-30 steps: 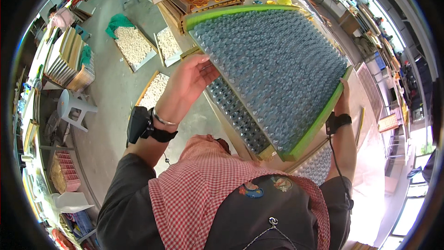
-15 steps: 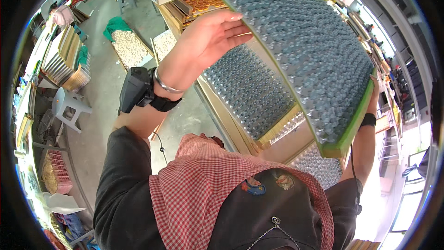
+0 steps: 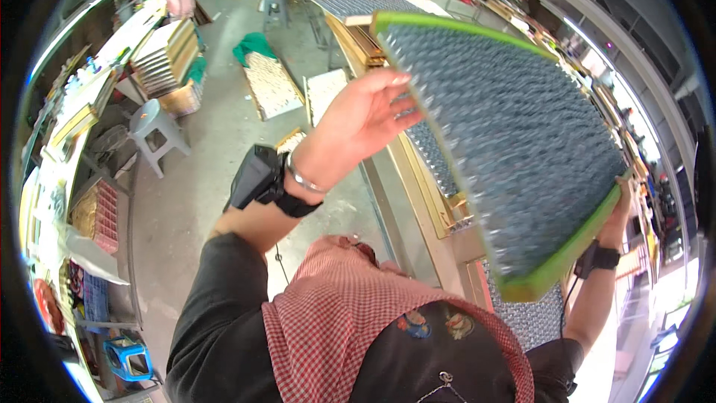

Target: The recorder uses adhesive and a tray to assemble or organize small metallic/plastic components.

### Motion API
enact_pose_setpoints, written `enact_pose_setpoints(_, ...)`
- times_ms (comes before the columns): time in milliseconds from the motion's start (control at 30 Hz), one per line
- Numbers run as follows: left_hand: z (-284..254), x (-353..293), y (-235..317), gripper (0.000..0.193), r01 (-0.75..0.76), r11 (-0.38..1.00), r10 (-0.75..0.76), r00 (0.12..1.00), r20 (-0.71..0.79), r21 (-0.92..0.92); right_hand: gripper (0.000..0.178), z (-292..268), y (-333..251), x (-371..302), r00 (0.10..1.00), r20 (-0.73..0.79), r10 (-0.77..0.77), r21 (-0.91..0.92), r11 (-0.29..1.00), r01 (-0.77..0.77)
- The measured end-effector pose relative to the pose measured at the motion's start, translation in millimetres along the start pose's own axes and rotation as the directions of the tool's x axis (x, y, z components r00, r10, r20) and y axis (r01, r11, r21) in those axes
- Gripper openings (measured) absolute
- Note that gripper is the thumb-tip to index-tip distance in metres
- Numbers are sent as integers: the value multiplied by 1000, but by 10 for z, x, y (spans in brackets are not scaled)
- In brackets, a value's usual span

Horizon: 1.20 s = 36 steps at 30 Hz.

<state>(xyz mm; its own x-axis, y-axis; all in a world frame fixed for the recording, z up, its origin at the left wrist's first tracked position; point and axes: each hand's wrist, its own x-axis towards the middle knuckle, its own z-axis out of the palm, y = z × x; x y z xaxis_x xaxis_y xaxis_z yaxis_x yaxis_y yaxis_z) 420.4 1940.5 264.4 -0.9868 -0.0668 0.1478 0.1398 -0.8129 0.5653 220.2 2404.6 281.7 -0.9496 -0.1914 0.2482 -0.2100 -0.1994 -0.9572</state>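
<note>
A grey plastic stool (image 3: 153,133) stands on the concrete floor (image 3: 201,201), well to the left of the big tray. Behind the stool, a stack of flat wooden frames (image 3: 165,51) sits near the wall. Nearer the tray, still on its left, a green cloth (image 3: 253,46) lies on the floor beside a flat board covered in small pale pieces (image 3: 273,86).

The left hand (image 3: 354,125) is raised with the palm open and the fingers spread flat against the left edge of the tray, pressing on it rather than closing round it. A silver bracelet (image 3: 300,179) and a black strapped device (image 3: 257,179) sit on that wrist, just below and left of the tray.

The tray (image 3: 507,142) is a large flat board with a bright green rim, its surface packed with rows of small clear glass bottles. It is held up in the air, tilted, with its far end high and its near corner low, above a long workbench (image 3: 429,209) that carries more trays of the same bottles (image 3: 440,168).

The right hand (image 3: 620,205) grips the lower right edge of the tray, fingers curled over the green rim; a black band (image 3: 603,257) circles that wrist, directly beneath the tray's right corner
</note>
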Motion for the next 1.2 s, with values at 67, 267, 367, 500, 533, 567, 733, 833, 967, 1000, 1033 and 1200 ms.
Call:
enact_pose_setpoints(67,45,-476,111,21,-9,1000,8,993,-120,-10,27,701,58,-409,996,-82,-37,-196,980,20)
enact_pose_setpoints(267,-20,-1706,581,32,-63,994,89,947,-307,93,15,1641,485,-941,987,-10,162,338,929,-150)
enact_pose_setpoints(367,-259,-2294,975,34,-93,994,110,886,-451,59,12,2325,590,-1284,972,44,230,419,879,-227)
enact_pose_setpoints(500,-547,-3167,1537,31,-166,962,271,691,-670,218,13,3322,972,-1723,958,119,262,503,816,-285)
enact_pose_setpoints(533,-651,-3422,1679,30,-183,930,358,653,-667,320,18,3590,1037,-1896,952,163,259,501,810,-306)
enact_pose_setpoints(567,-779,-3634,1814,30,-194,926,369,647,-667,323,24,3868,1121,-2063,946,204,253,496,806,-323)
enact_pose_setpoints(733,-1413,-4796,2729,26,-190,883,467,261,-845,430,26,5314,1506,-2932,903,253,348,552,715,-430)
enact_pose_setpoints(833,-1834,-5648,3241,24,-216,790,610,186,-770,573,20,6128,1568,-3473,830,293,474,519,650,-554)
enact_pose_setpoints(967,-2154,-6478,3853,23,-199,818,567,122,-815,539,25,6875,2218,-3859,795,448,408,247,798,-549)
enact_pose_setpoints(1000,-2140,-6512,3939,26,-194,850,504,25,-863,490,30,7104,1996,-3933,669,430,606,344,575,-742)
enact_pose_setpoints(1033,-2109,-6483,4016,26,-176,859,491,21,-871,480,30,7269,2041,-3975,660,418,624,342,566,-751)
enact_pose_setpoints(1200,-2486,-6721,4196,29,-211,891,407,-21,-913,402,30,7858,2413,-3982,599,435,673,278,532,-800)
